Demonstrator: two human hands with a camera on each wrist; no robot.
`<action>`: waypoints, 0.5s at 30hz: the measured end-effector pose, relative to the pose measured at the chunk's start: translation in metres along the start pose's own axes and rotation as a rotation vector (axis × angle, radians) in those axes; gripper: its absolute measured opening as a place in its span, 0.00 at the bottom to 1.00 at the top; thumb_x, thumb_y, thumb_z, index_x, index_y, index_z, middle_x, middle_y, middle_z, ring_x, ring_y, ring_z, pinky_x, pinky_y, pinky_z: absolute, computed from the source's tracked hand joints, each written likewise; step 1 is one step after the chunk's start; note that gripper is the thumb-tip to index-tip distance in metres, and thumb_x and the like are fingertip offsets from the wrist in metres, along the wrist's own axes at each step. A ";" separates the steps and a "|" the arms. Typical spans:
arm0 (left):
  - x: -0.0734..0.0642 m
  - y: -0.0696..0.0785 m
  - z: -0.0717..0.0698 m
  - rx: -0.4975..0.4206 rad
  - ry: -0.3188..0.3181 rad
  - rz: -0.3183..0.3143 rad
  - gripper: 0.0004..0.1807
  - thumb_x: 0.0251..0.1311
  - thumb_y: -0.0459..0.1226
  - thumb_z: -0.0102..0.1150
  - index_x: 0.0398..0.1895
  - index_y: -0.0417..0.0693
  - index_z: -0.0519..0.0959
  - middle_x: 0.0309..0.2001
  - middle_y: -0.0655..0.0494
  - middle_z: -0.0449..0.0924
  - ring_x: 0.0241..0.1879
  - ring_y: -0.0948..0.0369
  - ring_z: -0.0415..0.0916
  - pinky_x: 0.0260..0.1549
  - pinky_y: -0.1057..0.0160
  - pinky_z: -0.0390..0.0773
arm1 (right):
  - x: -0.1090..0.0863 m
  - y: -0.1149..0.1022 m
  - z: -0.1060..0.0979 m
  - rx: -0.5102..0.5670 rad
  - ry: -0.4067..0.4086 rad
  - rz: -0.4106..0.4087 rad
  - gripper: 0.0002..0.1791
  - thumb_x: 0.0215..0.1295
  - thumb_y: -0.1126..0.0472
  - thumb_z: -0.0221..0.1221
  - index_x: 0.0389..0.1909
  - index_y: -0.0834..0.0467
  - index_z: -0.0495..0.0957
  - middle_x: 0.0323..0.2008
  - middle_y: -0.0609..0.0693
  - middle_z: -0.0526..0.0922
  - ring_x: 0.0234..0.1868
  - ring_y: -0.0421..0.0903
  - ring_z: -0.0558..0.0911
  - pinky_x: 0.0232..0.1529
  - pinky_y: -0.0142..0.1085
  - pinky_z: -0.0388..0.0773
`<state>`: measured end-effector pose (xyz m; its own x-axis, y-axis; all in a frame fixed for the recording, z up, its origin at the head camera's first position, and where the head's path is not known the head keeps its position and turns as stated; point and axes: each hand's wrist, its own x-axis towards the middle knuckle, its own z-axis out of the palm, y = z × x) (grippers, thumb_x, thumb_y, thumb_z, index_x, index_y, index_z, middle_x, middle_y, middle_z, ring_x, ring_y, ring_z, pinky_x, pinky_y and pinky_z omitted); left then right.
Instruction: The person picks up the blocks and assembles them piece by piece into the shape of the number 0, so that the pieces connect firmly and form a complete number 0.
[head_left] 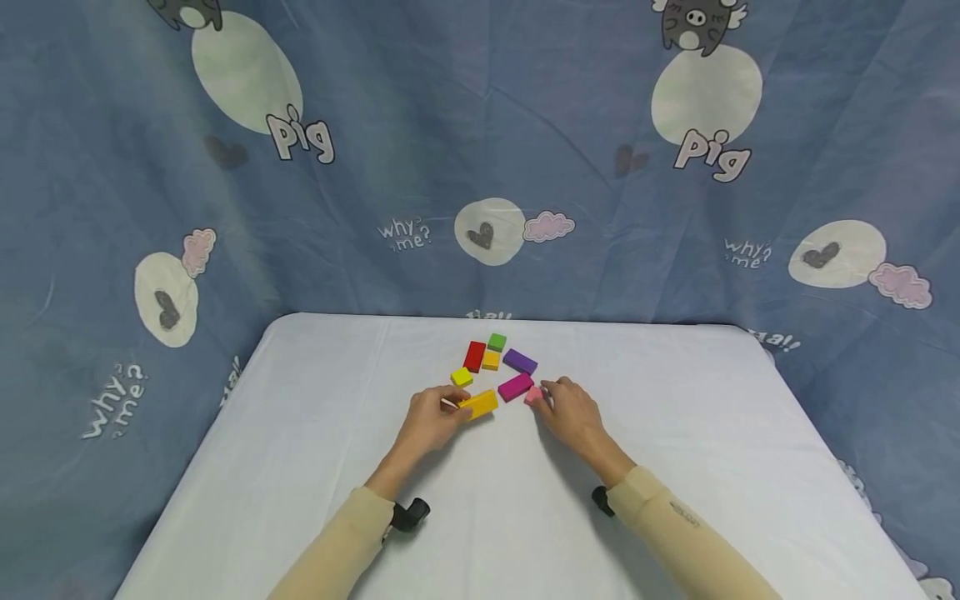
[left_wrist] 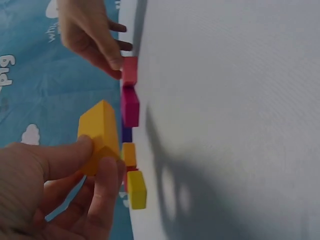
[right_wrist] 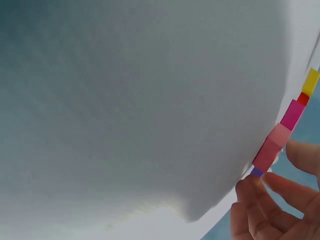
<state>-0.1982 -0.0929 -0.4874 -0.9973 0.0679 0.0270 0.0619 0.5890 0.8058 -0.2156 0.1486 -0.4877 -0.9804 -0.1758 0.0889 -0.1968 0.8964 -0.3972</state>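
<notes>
Thumb and fingers of the left hand (head_left: 435,417) pinch an orange-yellow rectangular block (head_left: 483,403) over the white cloth-covered table (head_left: 480,517). On my remote feed I see the right hand (head_left: 573,416) with its fingertips at a pink block (head_left: 532,396), at the held block's three o'clock; whether they grip it, I cannot tell. A magenta rectangular block (head_left: 516,387) sits at two o'clock, a small bright-yellow block (head_left: 462,377) at eleven.

On the blue cloth backdrop (head_left: 420,125) we read "pig" twice – each at the lower edge of a pale oval (head_left: 705,92) – and "why me?" three times. Lower down we make out "Ha!!". Small print on the right sleeve (head_left: 675,533) is too tiny to read.
</notes>
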 end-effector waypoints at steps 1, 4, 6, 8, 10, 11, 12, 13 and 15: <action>-0.002 0.001 -0.002 -0.006 -0.016 -0.006 0.11 0.58 0.34 0.69 0.44 0.45 0.85 0.40 0.55 0.82 0.36 0.58 0.77 0.37 0.63 0.81 | 0.001 0.000 0.000 -0.004 -0.002 -0.002 0.22 0.66 0.54 0.62 0.56 0.64 0.79 0.35 0.55 0.79 0.37 0.52 0.79 0.41 0.46 0.79; -0.009 0.002 -0.009 -0.021 -0.060 -0.018 0.10 0.58 0.34 0.69 0.44 0.45 0.85 0.40 0.55 0.82 0.36 0.58 0.76 0.33 0.64 0.81 | 0.002 -0.002 -0.001 -0.006 -0.015 -0.004 0.21 0.66 0.55 0.63 0.55 0.63 0.80 0.33 0.53 0.78 0.35 0.50 0.78 0.39 0.44 0.79; -0.012 0.002 -0.013 -0.028 -0.087 -0.009 0.10 0.57 0.34 0.69 0.43 0.46 0.85 0.40 0.56 0.82 0.36 0.58 0.76 0.30 0.65 0.81 | 0.002 -0.002 -0.002 -0.005 -0.029 -0.004 0.20 0.66 0.55 0.63 0.54 0.63 0.81 0.31 0.52 0.78 0.33 0.49 0.77 0.37 0.43 0.78; -0.016 0.002 -0.016 -0.032 -0.110 0.001 0.09 0.57 0.33 0.69 0.42 0.46 0.85 0.39 0.56 0.83 0.36 0.58 0.77 0.29 0.65 0.81 | 0.002 -0.002 -0.002 -0.003 -0.039 -0.004 0.21 0.65 0.55 0.64 0.54 0.62 0.81 0.30 0.51 0.77 0.32 0.48 0.75 0.34 0.42 0.76; -0.019 0.002 -0.018 -0.032 -0.132 0.015 0.09 0.56 0.33 0.69 0.41 0.47 0.85 0.39 0.57 0.83 0.36 0.58 0.77 0.29 0.65 0.81 | 0.002 -0.001 -0.001 -0.005 -0.044 -0.008 0.21 0.64 0.54 0.65 0.54 0.62 0.81 0.29 0.50 0.76 0.30 0.47 0.74 0.32 0.40 0.75; -0.020 0.001 -0.019 -0.033 -0.144 0.021 0.09 0.56 0.33 0.69 0.41 0.47 0.85 0.39 0.57 0.83 0.36 0.58 0.77 0.28 0.65 0.81 | 0.002 -0.001 0.000 -0.004 -0.044 -0.008 0.21 0.64 0.54 0.65 0.54 0.62 0.81 0.28 0.50 0.75 0.30 0.47 0.74 0.32 0.40 0.74; -0.022 0.001 -0.020 -0.032 -0.154 0.024 0.09 0.56 0.33 0.69 0.40 0.47 0.86 0.39 0.57 0.83 0.36 0.58 0.77 0.28 0.65 0.81 | 0.002 -0.001 0.000 -0.005 -0.042 -0.009 0.21 0.64 0.54 0.65 0.54 0.61 0.81 0.28 0.50 0.75 0.30 0.47 0.73 0.31 0.40 0.73; -0.023 0.001 -0.020 -0.033 -0.162 0.025 0.09 0.56 0.32 0.69 0.40 0.47 0.86 0.40 0.57 0.83 0.36 0.58 0.77 0.28 0.65 0.81 | 0.002 -0.001 0.000 -0.003 -0.039 -0.010 0.21 0.63 0.54 0.65 0.53 0.61 0.82 0.28 0.50 0.75 0.30 0.47 0.73 0.31 0.39 0.73; -0.025 0.000 -0.021 -0.035 -0.175 0.028 0.09 0.56 0.32 0.69 0.41 0.47 0.86 0.40 0.57 0.83 0.36 0.58 0.77 0.28 0.65 0.81 | 0.003 -0.001 0.001 -0.001 -0.031 -0.016 0.20 0.63 0.54 0.66 0.53 0.61 0.82 0.28 0.50 0.74 0.29 0.47 0.73 0.31 0.39 0.73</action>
<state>-0.1737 -0.1120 -0.4756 -0.9731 0.2246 -0.0513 0.0849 0.5567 0.8263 -0.2180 0.1468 -0.4878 -0.9769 -0.2028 0.0668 -0.2126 0.8938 -0.3948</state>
